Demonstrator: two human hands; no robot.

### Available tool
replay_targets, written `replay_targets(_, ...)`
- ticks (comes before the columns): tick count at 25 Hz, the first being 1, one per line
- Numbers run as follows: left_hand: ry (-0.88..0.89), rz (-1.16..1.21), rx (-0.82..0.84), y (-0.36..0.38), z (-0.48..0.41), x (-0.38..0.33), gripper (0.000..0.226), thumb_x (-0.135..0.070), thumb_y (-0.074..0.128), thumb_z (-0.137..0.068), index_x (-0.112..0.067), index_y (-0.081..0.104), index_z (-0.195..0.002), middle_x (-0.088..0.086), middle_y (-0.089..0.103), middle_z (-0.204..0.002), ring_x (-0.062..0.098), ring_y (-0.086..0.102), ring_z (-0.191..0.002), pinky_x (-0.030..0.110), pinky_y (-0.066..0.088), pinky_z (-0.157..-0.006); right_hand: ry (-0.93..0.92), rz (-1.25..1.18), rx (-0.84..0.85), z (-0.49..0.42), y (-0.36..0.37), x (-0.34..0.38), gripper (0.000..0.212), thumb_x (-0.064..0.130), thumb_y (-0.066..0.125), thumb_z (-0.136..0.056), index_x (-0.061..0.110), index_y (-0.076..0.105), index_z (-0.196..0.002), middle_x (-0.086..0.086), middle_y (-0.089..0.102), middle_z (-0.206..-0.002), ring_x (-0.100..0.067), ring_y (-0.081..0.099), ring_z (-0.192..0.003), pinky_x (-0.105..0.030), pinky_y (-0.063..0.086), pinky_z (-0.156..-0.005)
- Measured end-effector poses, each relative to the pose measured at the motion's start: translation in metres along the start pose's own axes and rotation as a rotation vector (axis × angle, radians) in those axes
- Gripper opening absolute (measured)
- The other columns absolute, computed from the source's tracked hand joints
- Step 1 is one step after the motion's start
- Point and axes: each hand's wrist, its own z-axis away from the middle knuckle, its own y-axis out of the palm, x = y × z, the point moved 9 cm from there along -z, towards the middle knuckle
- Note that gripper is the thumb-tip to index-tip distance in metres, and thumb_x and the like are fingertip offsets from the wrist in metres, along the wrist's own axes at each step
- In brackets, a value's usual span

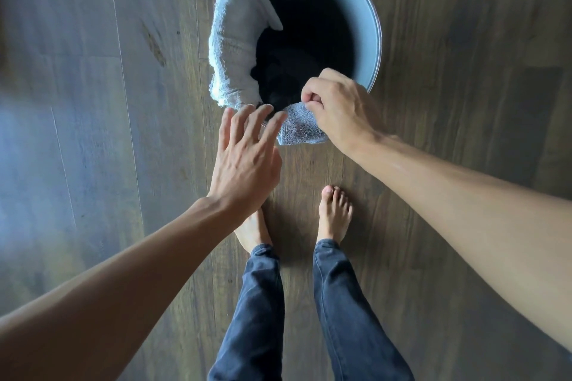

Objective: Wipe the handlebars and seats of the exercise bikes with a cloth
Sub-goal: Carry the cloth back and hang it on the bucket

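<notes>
I note grey bucket [373, 28] standing on wood floor [464, 71]. Pale blue cloth [232, 40] draped over bucket's left rim, one flap hanging inside. Right hand [337, 105] pinches cloth corner at near rim, thumb and forefinger closed on it. Left hand [244, 164] open, fingers spread, tips at near rim beside that corner. I cannot tell whether corner and draped part are one piece. Bare feet [335, 213] near bucket.

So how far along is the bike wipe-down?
Done: nothing visible; no bikes in view.
In hand: right hand pinches the cloth draped on the bucket rim; left hand open, reaching for it.
Left: apparently all handlebars and seats.
</notes>
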Motion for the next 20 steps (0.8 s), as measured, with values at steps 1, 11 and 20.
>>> replay_targets(1,0.033,0.002,0.02,0.002,0.001,-0.003,0.052,-0.015,0.056,-0.093,-0.015,0.046,-0.143,0.009,0.047,-0.147,0.033,0.035,-0.141,0.053,0.01,-0.122,0.007,-0.022,0.008,0.001,0.001,-0.002,0.009,0.007,0.066,-0.089,0.015,0.066,-0.088,0.0,0.059,-0.089,-0.024,0.061,-0.078,-0.043,0.053,-0.064)
replay_targets(11,0.04,-0.003,0.031,0.01,0.002,-0.009,0.049,-0.011,0.059,-0.091,-0.013,0.051,-0.14,0.004,0.056,-0.141,0.034,0.042,-0.136,0.053,0.007,-0.121,0.292,-0.114,-0.072,0.074,-0.018,-0.047,0.04,0.022,0.078,-0.082,0.018,0.059,-0.116,-0.001,0.052,-0.115,-0.016,0.055,-0.103,-0.031,0.047,-0.075)
replay_targets(20,0.034,-0.006,0.035,0.011,0.002,-0.011,0.05,-0.007,0.058,-0.09,-0.012,0.051,-0.139,0.004,0.056,-0.139,0.033,0.042,-0.136,0.054,0.009,-0.121,0.247,-0.263,-0.316,0.047,-0.046,-0.047,0.031,0.0,0.061,-0.082,0.012,0.064,-0.111,-0.002,0.063,-0.109,-0.013,0.058,-0.1,-0.004,0.034,-0.085)
